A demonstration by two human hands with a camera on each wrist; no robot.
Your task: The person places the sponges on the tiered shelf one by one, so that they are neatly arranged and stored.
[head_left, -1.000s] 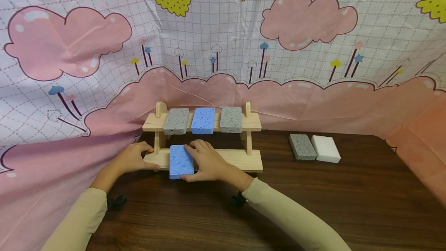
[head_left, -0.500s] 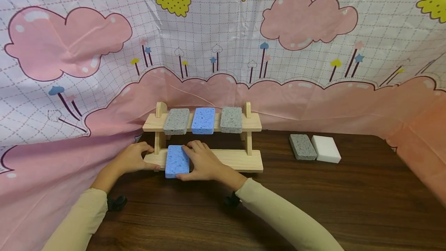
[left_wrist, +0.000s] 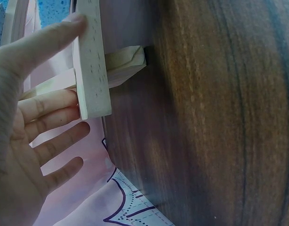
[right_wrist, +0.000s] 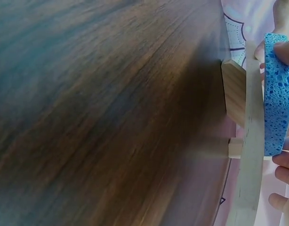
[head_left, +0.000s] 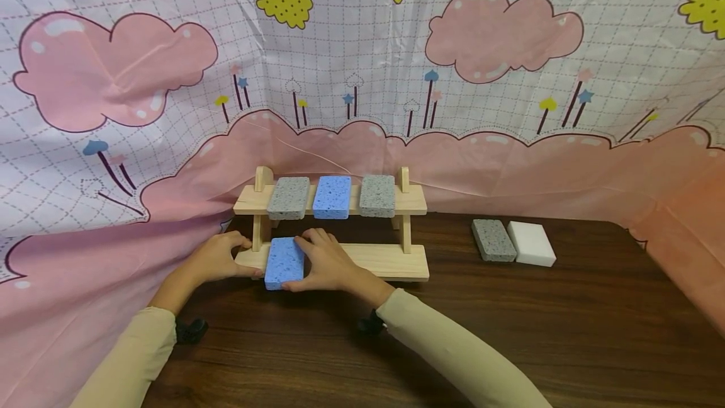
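In the head view my right hand (head_left: 325,263) grips a blue speckled sponge (head_left: 284,263), thumb at its front edge and fingers at its back right corner. That sponge lies flat on the left part of the lower board of a two-tier wooden rack (head_left: 391,260). At the rack's left end, my left hand (head_left: 218,258) holds the lower board, thumb along the front edge and fingers by the post. The left wrist view shows its thumb (left_wrist: 45,42) over the board (left_wrist: 93,70). In the right wrist view the sponge (right_wrist: 277,103) sits on the board, pinched between thumb and fingers.
On the upper board lie a grey sponge (head_left: 289,198), a blue sponge (head_left: 332,197) and another grey sponge (head_left: 377,196). Right of the rack, a grey sponge (head_left: 494,240) and a white sponge (head_left: 531,243) lie on the dark wooden table (head_left: 453,320). A patterned cloth (head_left: 351,150) hangs behind.
My right hand has slid the blue sponge leftward along the lower board, closer to the left hand. The left hand stays at the rack's end.
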